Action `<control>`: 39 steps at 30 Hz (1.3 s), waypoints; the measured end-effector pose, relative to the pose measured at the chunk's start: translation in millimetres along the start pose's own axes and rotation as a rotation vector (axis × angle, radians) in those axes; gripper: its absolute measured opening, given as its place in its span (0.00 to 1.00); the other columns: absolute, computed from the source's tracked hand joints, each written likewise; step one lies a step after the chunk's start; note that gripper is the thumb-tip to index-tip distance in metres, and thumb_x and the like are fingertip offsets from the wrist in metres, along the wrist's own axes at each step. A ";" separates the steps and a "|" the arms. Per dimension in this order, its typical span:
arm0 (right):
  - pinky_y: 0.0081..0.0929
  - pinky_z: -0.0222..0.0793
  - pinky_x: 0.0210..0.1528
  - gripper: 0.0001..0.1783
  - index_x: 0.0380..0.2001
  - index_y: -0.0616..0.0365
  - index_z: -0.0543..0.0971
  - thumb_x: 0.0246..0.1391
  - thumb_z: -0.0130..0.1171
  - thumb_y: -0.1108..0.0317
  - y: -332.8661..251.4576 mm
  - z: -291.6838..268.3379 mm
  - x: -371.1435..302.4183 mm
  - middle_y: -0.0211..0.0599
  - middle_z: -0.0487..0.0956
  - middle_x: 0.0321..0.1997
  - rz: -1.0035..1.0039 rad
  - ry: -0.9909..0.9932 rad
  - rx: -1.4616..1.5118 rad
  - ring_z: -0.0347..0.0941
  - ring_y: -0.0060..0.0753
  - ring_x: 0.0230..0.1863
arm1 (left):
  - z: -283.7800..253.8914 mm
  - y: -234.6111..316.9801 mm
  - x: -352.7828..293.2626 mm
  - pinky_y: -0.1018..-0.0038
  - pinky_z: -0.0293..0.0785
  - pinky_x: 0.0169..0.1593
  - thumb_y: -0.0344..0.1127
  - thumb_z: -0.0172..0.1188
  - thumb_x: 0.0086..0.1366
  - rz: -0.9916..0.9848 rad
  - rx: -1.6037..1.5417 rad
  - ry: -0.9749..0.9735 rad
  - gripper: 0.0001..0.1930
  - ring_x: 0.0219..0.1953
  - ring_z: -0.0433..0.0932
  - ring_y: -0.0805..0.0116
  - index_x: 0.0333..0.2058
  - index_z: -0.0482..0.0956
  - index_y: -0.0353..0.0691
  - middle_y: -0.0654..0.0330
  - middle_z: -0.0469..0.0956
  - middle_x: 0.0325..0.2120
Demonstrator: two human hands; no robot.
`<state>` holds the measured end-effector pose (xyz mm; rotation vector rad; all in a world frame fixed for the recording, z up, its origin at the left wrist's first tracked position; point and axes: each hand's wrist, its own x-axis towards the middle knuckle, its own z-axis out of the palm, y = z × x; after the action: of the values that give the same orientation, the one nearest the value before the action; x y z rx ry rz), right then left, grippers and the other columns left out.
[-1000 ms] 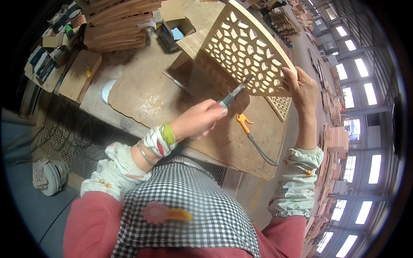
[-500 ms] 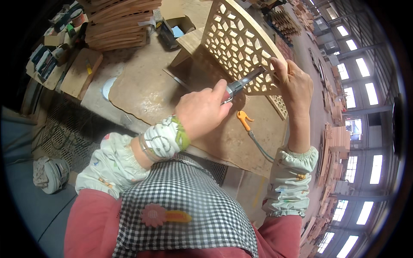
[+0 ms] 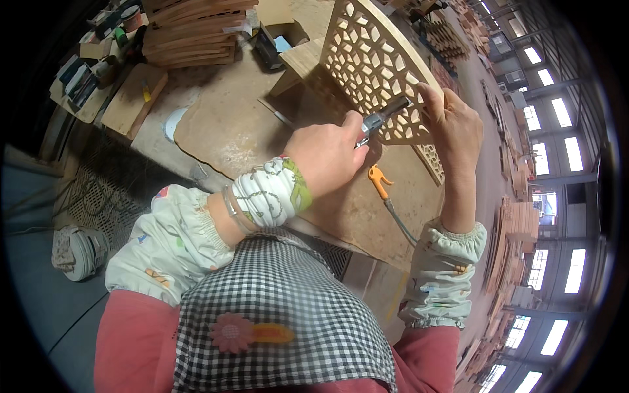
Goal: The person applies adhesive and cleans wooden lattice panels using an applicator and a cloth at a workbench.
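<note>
A pale wooden lattice panel (image 3: 367, 46) with many-sided cutouts stands tilted upright on the bench. My right hand (image 3: 457, 124) is closed on its right edge, thumb toward the latticed face. In my left hand (image 3: 327, 154) is a narrow belt sander (image 3: 376, 121), a grey tool with a slim dark arm. The tip of that arm reaches the lattice close to my right thumb; whether it touches the wood I cannot tell. My left fingers wrap the tool's body and hide most of it. Just below lies an orange air blow gun (image 3: 378, 181) on its grey hose.
Brown matting (image 3: 223, 124) covers part of the workbench. Behind it are stacked curved wooden strips (image 3: 193, 33) and an open dark box (image 3: 267, 56). A wooden block (image 3: 134, 98) bears a yellow-handled tool at left. A white bucket (image 3: 88, 252) stands low on the left.
My left hand has moved slightly right and farther forward with the sander. My right hand keeps its hold on the panel's edge. The whole view has shifted a little.
</note>
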<state>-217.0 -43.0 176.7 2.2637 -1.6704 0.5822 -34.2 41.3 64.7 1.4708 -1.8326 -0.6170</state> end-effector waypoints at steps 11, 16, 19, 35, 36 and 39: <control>0.43 0.73 0.33 0.37 0.25 0.55 0.81 0.64 0.49 0.30 3.4 1.1 2.7 0.44 0.80 0.21 0.004 -0.022 -0.017 0.80 0.53 0.28 | -3.5 -2.9 -4.2 0.52 0.80 0.36 0.44 0.58 0.68 -0.063 -0.039 -0.073 0.16 0.33 0.84 0.44 0.44 0.69 0.39 0.51 0.85 0.29; 0.43 0.73 0.33 0.37 0.25 0.55 0.81 0.65 0.47 0.31 9.1 1.5 3.8 0.44 0.81 0.22 0.009 -0.033 -0.033 0.80 0.52 0.29 | -30.0 -11.4 -32.1 0.52 0.80 0.38 0.44 0.58 0.69 -0.050 -0.146 -0.101 0.16 0.35 0.84 0.43 0.44 0.68 0.38 0.50 0.85 0.33; 0.44 0.73 0.33 0.38 0.25 0.55 0.81 0.66 0.46 0.30 7.6 4.0 3.1 0.44 0.80 0.22 -0.002 -0.017 -0.021 0.80 0.53 0.29 | -33.7 -7.4 -28.9 0.53 0.80 0.38 0.43 0.58 0.69 -0.047 -0.121 -0.072 0.15 0.35 0.84 0.43 0.44 0.67 0.38 0.50 0.85 0.34; 0.42 0.73 0.32 0.39 0.24 0.54 0.80 0.64 0.46 0.28 9.1 6.6 -1.6 0.42 0.79 0.20 -0.085 0.023 -0.054 0.80 0.51 0.27 | -20.0 13.3 5.8 0.53 0.80 0.31 0.43 0.60 0.67 0.036 0.063 0.046 0.16 0.27 0.84 0.45 0.43 0.68 0.39 0.51 0.83 0.24; 0.42 0.73 0.32 0.39 0.24 0.54 0.80 0.64 0.46 0.28 8.8 5.1 -1.9 0.41 0.79 0.20 -0.053 0.012 -0.038 0.80 0.51 0.27 | -19.4 12.0 4.0 0.53 0.80 0.31 0.43 0.60 0.67 0.024 0.060 0.028 0.16 0.27 0.84 0.45 0.43 0.68 0.39 0.51 0.83 0.24; 0.42 0.72 0.31 0.39 0.23 0.54 0.80 0.64 0.46 0.28 10.6 4.5 -1.8 0.41 0.79 0.20 -0.025 0.010 -0.015 0.80 0.51 0.27 | -22.0 12.0 -2.2 0.53 0.80 0.32 0.43 0.60 0.67 0.013 0.025 0.003 0.15 0.27 0.84 0.45 0.43 0.68 0.39 0.51 0.84 0.25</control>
<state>-226.8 -46.7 171.7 2.2640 -1.6344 0.5718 -24.8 47.7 87.1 1.4738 -1.8525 -0.5875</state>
